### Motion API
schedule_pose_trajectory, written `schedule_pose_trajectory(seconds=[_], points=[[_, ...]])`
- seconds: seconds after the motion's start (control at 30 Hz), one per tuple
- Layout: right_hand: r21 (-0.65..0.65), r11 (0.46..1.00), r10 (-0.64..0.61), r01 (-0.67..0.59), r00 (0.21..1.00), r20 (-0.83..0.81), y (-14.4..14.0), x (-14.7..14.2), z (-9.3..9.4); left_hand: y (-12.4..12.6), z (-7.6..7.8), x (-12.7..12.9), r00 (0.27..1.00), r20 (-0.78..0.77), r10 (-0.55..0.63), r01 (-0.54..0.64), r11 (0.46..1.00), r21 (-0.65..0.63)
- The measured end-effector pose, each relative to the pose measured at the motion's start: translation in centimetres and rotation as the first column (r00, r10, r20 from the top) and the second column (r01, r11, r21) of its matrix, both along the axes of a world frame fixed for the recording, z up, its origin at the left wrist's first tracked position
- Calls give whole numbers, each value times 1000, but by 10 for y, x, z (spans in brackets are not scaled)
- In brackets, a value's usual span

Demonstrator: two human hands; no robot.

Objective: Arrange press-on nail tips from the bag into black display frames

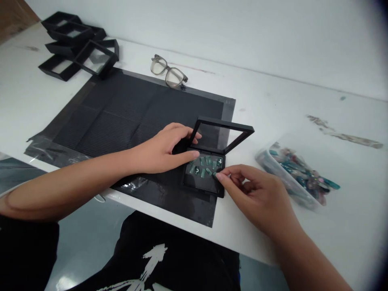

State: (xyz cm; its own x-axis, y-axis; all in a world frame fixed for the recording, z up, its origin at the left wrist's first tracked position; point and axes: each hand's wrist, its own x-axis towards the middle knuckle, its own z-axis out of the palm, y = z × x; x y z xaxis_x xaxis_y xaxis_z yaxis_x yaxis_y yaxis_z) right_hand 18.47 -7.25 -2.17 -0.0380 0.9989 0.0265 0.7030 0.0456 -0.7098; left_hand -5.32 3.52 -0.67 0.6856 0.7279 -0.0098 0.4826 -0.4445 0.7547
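Note:
A small black display case [201, 186] with a clear window lid [222, 120] stands opened on a black ribbed mat. Several green press-on nails [202, 173] lie inside it, along with small dark pieces bearing white marks. My left hand [159, 151] holds the case at its left side, thumb on the base's edge and fingers around the raised lid. At the case's right edge, my right hand [260, 196] pinches a green nail between thumb and forefinger; the nail is mostly covered by the fingertips.
The black mat [121, 105] lies under clear plastic on the white table [339, 182]. A clear plastic box [291, 178] of assorted press-on nails stands right of my right hand. Eyeglasses [168, 70] lie behind the mat. Several black frame cases [72, 34] are piled at the back left.

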Motion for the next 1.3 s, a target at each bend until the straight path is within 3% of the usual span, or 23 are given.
schedule_pose_trajectory(seconds=[0.17,0.47,0.8,1.03,1.3], points=[[54,998,-30,29,999,30,0,-6,0,1,-3,4,1000,9,19,-20,994,106],[152,988,-19,-7,986,165,-2,-12,-3,5,-9,2,1000,-14,8,-5,982,190],[108,993,-67,47,979,192,-5,-9,0,6,-8,1,998,-55,-8,22,963,269],[81,990,88,-113,961,261,-4,-3,3,10,-7,-2,998,-47,-39,52,952,302],[154,980,74,-130,943,324,-2,-7,0,12,-9,-1,995,-81,-57,80,942,324]])
